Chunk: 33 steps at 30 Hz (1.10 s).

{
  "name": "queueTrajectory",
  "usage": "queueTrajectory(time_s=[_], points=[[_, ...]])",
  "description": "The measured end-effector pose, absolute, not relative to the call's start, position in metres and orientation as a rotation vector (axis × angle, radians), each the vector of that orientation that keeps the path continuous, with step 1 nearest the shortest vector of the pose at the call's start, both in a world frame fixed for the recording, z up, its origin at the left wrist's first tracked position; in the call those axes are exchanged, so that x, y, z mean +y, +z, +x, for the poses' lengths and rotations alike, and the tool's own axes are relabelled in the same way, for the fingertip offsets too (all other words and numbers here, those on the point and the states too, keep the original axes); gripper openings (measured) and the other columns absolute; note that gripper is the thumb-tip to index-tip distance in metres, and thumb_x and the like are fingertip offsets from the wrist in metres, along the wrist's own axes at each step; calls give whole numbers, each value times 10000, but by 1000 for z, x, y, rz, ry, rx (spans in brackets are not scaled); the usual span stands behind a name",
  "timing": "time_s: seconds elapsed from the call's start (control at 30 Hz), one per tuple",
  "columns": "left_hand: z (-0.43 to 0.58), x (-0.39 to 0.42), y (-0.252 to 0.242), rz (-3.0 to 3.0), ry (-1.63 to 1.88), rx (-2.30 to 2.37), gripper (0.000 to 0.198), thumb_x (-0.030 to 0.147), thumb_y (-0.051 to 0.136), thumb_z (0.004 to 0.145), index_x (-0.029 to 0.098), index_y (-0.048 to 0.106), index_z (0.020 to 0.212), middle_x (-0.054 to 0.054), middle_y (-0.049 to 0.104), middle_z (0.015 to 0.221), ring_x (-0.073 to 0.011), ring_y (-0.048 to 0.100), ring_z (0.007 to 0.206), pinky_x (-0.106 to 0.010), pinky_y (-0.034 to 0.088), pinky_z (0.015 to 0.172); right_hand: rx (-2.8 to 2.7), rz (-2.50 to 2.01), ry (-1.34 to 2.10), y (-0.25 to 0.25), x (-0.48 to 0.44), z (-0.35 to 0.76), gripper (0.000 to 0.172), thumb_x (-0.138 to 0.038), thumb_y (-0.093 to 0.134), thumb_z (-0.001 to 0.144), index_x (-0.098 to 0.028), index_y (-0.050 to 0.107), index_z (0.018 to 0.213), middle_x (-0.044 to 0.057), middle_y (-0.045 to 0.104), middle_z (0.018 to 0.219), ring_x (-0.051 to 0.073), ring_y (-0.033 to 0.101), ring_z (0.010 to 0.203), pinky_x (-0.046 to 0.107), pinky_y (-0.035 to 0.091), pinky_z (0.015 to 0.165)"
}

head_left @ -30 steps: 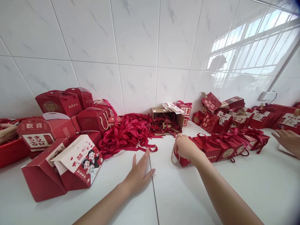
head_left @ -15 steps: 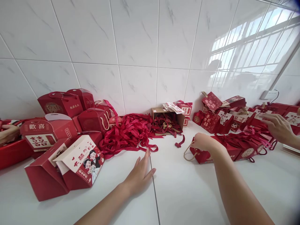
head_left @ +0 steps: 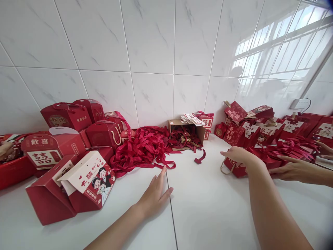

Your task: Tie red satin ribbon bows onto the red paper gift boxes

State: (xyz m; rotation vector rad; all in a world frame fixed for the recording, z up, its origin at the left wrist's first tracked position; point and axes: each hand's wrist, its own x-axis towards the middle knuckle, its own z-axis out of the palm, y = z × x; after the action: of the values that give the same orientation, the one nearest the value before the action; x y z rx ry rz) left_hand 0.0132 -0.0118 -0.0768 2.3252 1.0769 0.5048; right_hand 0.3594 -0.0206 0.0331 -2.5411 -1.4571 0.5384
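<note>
My left hand lies on the white table with its fingers stretched out and nothing in them. Its fingertips reach the front of a heap of dark red ribbons. Over at the right, my right hand rests on the near end of a row of red gift boxes. Its index finger is stretched out to the left; the other fingers are partly hidden. A beige rope handle hangs from the end box below the hand. Dark red bows top the row.
Several red boxes stand stacked at the left, with a cartoon-couple box in front. A cardboard box of red strips stands at the wall. Another person's hands hold the row's right side. A further hand shows at the left edge.
My right hand and the row of boxes have moved right. The other person's hand has come down to the row, and a second one has appeared at the right. My left hand has stayed put.
</note>
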Motion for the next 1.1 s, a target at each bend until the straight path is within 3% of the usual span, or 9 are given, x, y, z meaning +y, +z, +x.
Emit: queueTrajectory(time_s=[0.17,0.4,0.67,0.87,1.1], points=[[13,-11,-79,2334,511,1078,719,492,299,938,211,-78,1481,-132,122,1556,-300,118,1425,-546,98,1141,-1389,-2530,557,28,-17,371,558,-498,426,854,-59,552,1175,225,560,1216,261,650,801,333,485,602],[13,-11,-79,2305,460,1112,727,515,283,933,209,-83,1482,-117,116,1559,-296,80,1430,-540,77,1147,-1435,-2499,569,24,-8,360,388,-452,533,814,-108,641,956,176,628,1092,275,635,875,311,479,627],[12,-10,-83,2302,486,1110,729,506,310,930,212,-57,1486,-120,122,1557,-311,83,1427,-552,105,1142,-1557,-2384,567,17,0,355,319,-443,546,812,-139,629,764,112,662,876,219,628,738,287,450,608],[12,-10,-81,2292,468,1127,730,512,315,926,221,-54,1486,-103,111,1561,-311,73,1428,-552,107,1144,-1611,-2318,550,11,4,357,357,-469,521,823,-144,633,728,71,636,721,191,594,627,275,417,549],[12,-10,-82,2297,450,1123,744,542,287,923,211,-72,1483,-92,70,1568,-302,55,1432,-546,82,1149,-1611,-2310,434,-6,20,361,372,-430,477,851,-112,663,904,135,678,922,224,643,776,283,451,646]])
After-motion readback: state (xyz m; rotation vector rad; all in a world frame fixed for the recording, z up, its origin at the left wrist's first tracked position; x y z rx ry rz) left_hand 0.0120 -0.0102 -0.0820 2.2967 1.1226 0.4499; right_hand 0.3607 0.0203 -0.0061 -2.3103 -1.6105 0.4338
